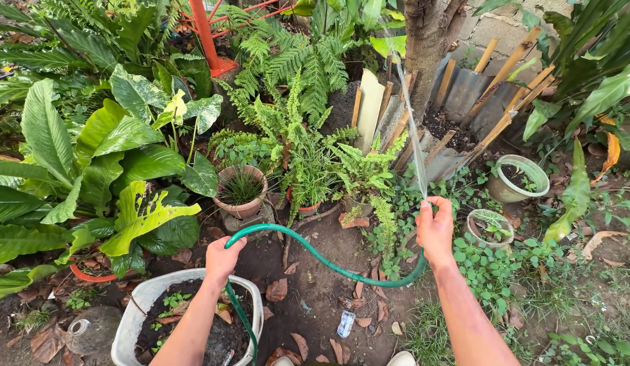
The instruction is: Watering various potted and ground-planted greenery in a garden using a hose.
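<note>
Here, hose (315, 257): green, looped in front of the tree trunk (427, 47), running between both hands.
Right hand (435, 230): clenched round the hose end, just below the trunk, water jet (411, 129) arcing up beside it.
Left hand (223, 259): wrapped round the hose further back, well left of the trunk, above a white tub (135, 305).
Handling: probably limp, springy, wet and slick; best gripped near the outlet, slack fed from behind.

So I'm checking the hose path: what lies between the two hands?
In the head view, the green hose arcs from the left hand to the right hand over bare dark soil strewn with dry brown leaves.
</note>
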